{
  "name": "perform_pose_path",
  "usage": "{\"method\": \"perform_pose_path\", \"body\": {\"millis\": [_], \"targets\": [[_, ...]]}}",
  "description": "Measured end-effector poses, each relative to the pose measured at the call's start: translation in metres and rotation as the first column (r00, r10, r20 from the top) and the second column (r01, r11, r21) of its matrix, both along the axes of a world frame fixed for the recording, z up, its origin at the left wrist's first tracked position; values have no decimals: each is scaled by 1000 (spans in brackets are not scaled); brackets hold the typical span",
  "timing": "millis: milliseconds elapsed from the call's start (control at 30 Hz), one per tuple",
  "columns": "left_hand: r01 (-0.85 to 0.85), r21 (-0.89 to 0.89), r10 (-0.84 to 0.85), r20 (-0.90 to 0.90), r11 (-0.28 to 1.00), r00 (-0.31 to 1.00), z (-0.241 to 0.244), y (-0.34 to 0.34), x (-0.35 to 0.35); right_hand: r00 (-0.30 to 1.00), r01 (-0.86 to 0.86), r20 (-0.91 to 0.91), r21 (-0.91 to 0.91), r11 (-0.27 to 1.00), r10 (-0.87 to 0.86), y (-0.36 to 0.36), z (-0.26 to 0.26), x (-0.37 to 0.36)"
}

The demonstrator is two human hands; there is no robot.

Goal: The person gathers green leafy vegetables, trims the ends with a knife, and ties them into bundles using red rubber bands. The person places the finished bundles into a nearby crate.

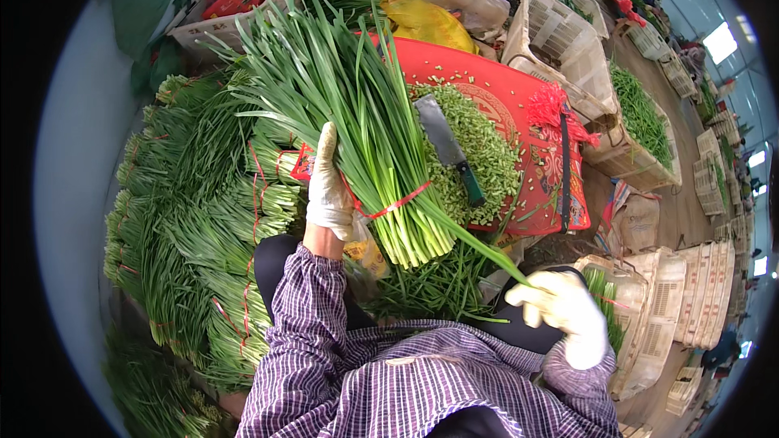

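Observation:
My left hand [329, 185], in a pale glove, supports a large bundle of Chinese chives [371, 134], thumb up along its left side. A red tie [398, 202] rings the bundle near its pale cut ends. My right hand [557, 304], also gloved, grips a few green leaves [487, 247] that stretch from the bundle towards the lower right. Behind the bundle, a cleaver [441, 134] with a dark handle lies on a heap of short chopped stem pieces [499, 164], on a red board or table top [426, 52].
Tied chive bundles [201, 225] are stacked at the left. Loose leaves [420, 292] lie between my knees. Plastic crates [563, 42] stand at the upper right, more crates [657, 310] at the lower right. A yellow bag [429, 19] lies beyond the board. Other people are far off at the right.

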State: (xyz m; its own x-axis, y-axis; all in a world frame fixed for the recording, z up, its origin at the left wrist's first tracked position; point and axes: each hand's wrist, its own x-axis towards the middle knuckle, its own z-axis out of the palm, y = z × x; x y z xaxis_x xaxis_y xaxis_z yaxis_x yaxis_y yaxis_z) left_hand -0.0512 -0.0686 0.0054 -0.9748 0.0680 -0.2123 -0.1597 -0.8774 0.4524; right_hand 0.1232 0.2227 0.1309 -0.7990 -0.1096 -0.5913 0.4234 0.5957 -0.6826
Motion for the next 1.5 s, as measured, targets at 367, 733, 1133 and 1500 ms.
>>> {"method": "perform_pose_path", "body": {"millis": [367,733,1133,1500], "targets": [[-79,-20,80,24,997,997,2,-22,4,551,251,104,-967,46,-828,170,-28,92],[-81,-55,83,25,995,996,25,-9,10,437,730,-404,-363,579,-804,172,-172,-93],[-190,-55,187,-55,980,981,22,-33,14,765,257,-623,59,965,-165,11,-69,-97],[-23,-28,21,-70,999,997,17,4,9,686,-121,-680,242,963,257,-93,-52,-94]]}}
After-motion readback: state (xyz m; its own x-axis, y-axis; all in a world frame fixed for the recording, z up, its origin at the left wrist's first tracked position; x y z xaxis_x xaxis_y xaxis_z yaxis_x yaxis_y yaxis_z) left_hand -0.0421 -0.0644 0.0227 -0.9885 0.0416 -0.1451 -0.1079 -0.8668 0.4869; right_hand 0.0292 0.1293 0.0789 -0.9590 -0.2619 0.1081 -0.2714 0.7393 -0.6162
